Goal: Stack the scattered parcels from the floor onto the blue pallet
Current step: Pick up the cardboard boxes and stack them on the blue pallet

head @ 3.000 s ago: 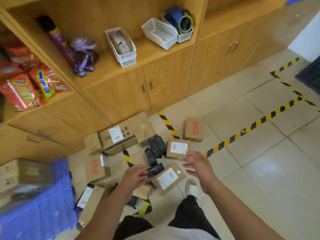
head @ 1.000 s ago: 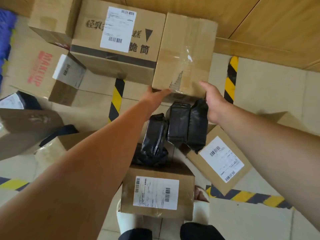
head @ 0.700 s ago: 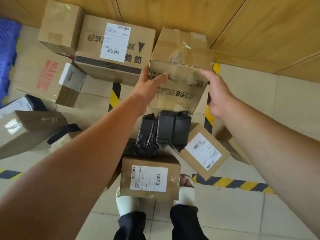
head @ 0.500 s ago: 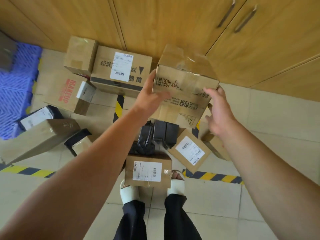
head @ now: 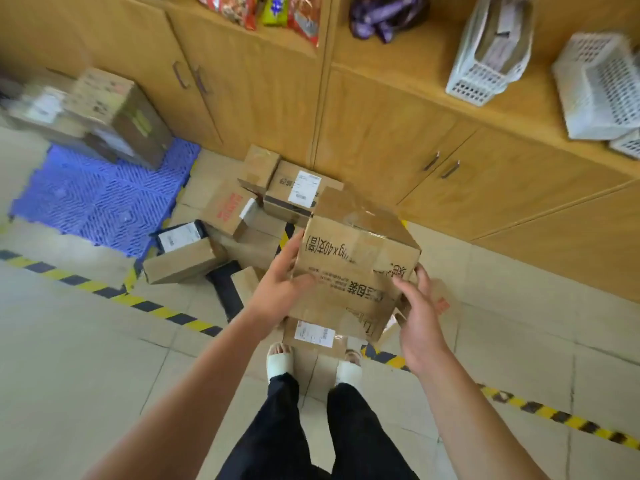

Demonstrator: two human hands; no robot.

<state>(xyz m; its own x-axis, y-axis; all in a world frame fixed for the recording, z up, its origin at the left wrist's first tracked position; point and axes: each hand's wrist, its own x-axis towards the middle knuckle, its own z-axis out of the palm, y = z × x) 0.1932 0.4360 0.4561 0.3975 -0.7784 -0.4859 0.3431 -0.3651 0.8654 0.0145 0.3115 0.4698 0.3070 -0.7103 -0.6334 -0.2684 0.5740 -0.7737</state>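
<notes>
Wooden cabinets (head: 381, 150) line the far side, with white baskets (head: 602, 88) on the shelf above. The tiled floor (head: 86, 358) carries yellow-black hazard tape (head: 156, 310). The blue pallet (head: 100, 199) lies at far left against the cabinets, with stacked boxes (head: 114, 116) on its far corner, blurred. Scattered parcels (head: 225, 209) lie on the floor between the pallet and the person's feet. One cardboard box (head: 353, 258) is held tilted in the air above those parcels, well apart from the pallet. The left hand (head: 280, 289) grips its left side, thumb across the printed face. The right hand (head: 419, 323) grips its lower right corner.
</notes>
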